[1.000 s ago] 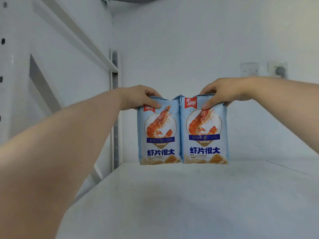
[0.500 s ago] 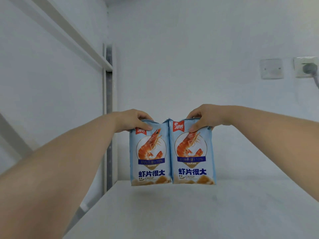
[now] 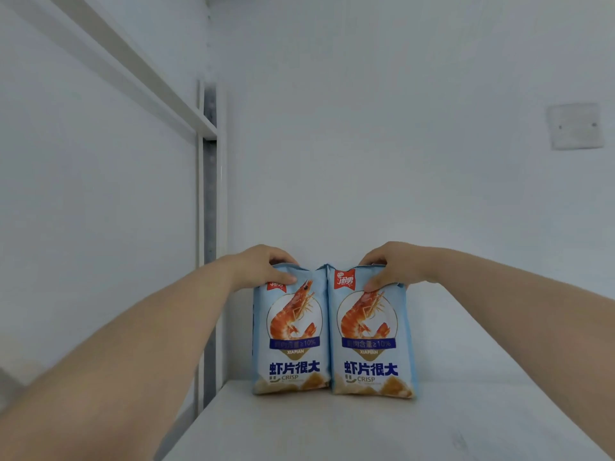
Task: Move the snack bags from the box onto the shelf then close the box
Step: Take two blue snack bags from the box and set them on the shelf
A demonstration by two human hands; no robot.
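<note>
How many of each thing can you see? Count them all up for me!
Bags: 2, left bag and right bag
Hands: 2, left hand and right hand
Shelf: 1
Wall plate: 1
Total: 6

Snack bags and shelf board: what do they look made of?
Left snack bag and right snack bag: probably thin printed plastic film with a soft sheen; the tops crumple where the left hand and right hand pinch them. Shelf board: smooth matte white, painted metal or laminate, can't tell.
</note>
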